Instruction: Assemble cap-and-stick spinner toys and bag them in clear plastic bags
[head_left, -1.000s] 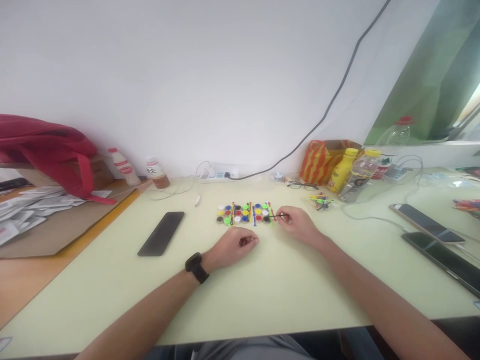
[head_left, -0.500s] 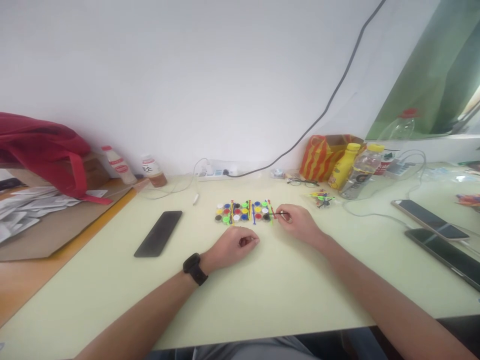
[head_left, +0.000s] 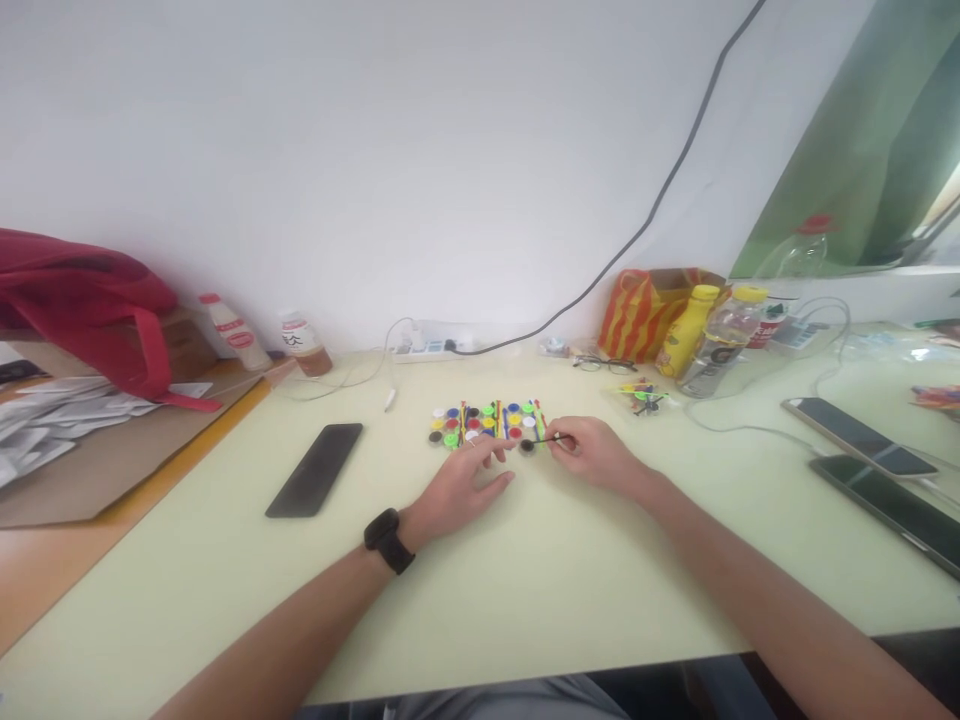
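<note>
1 black stick (head_left: 544,439) pinched by right hand (head_left: 592,455) (beside coloured discs (head_left: 484,423)); left hand (head_left: 461,485) open.

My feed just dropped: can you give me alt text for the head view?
The right hand pinches a thin black stick at the right edge of a grid of coloured discs on a pale table. The left hand, fingers out, reaches to the grid's near edge. A dark phone lies flat to the left.

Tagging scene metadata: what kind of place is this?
Probably an office or study desk: a pale green tabletop by a white wall, a white power strip, a flat black phone.
</note>
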